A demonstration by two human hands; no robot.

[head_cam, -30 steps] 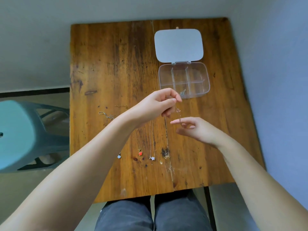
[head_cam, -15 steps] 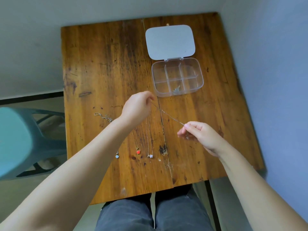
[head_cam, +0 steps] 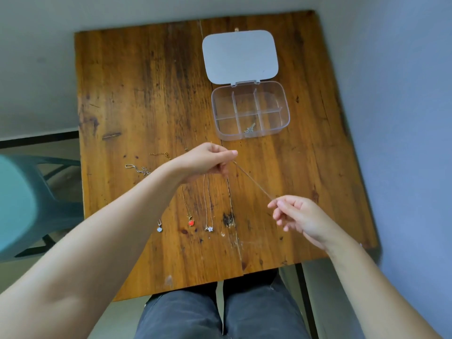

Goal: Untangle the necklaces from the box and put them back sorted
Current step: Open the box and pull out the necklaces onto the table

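Stretching between hands: thin silvery chain (head_cam: 253, 181), pulled taut in a straight slanted line above the wooden table (head_cam: 146, 94), middle of the frame.
Lap: dark grey trousers (head_cam: 220, 314), bottom centre, under the table's near edge.
Right hand (head_cam: 299, 217): lower right of centre; thumb and forefinger pressed together on the chain's lower end, other fingers loosely curled.
Left hand (head_cam: 205, 161): centre, higher up; fingertips pinched on the chain's upper end, rest of the fingers folded in.
Laid-out pendants: three fine chains set side by side lengthwise on the tabletop, below the left hand; pale rounded pendant (head_cam: 159, 228) at left, glossy red pendant (head_cam: 191, 222) in the middle, small flower-shaped pendant (head_cam: 209, 228) at right.
Loose pieces: silvery tangle (head_cam: 138, 168) and short gold chain bit (head_cam: 161, 154), left of centre, partly hidden by the left forearm.
Tabletop: worn brown planks, dark stains, long crack running top to bottom.
Box (head_cam: 285, 111): clear plastic, rounded rectangle, split into six compartments; upper right of the table.
Box contents: small silvery necklace (head_cam: 250, 129) bunched in the near middle compartment; other compartments apparently bare.
Lid (head_cam: 241, 56): opaque pale grey, rounded corners, hinged flat open behind the box.
Stool (head_cam: 22, 204): teal plastic, left edge of the frame.
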